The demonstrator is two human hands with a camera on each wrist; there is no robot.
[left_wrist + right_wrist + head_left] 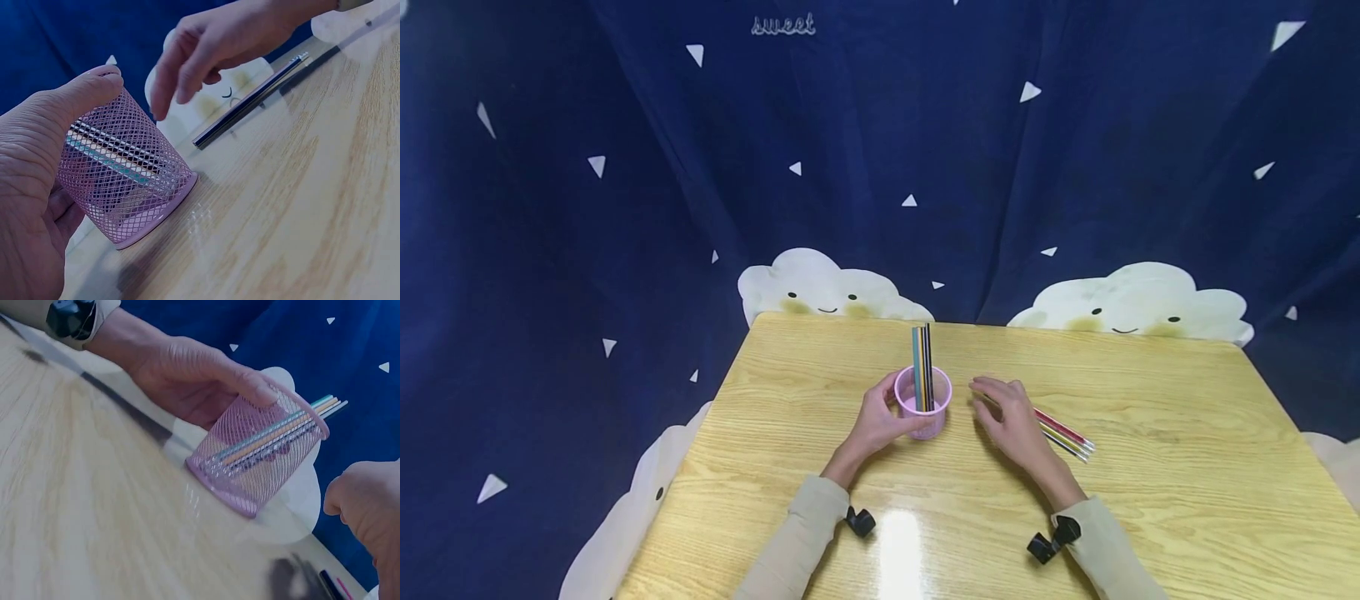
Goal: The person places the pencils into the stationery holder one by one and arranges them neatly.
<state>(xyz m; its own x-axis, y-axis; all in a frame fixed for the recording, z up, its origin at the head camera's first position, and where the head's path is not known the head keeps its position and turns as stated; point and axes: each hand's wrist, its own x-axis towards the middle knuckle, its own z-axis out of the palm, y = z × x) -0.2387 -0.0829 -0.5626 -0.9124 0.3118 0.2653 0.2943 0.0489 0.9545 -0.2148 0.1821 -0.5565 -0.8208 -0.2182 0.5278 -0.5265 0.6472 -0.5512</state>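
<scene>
My left hand [876, 421] grips a pink mesh pencil cup [935, 427], thumb at the near side and fingers round the left. Several pencils [922, 358] lean together inside it, with teal, orange and black ones among them. The cup's mesh wall [134, 169] and base are plain in the left wrist view. To the right of the cup, my right hand [1011, 421] hovers with bent, loose fingers and nothing seen between them. Loose pencils [1067, 435], red, yellow and dark, lie on the table beside and partly behind this hand. Their silvery ends point right.
A light wood-grain table [1180, 450] carries everything. Behind it hangs a dark blue curtain [865, 100] with white triangles and smiling clouds. Small black wrist devices [861, 522] sit at both sleeves.
</scene>
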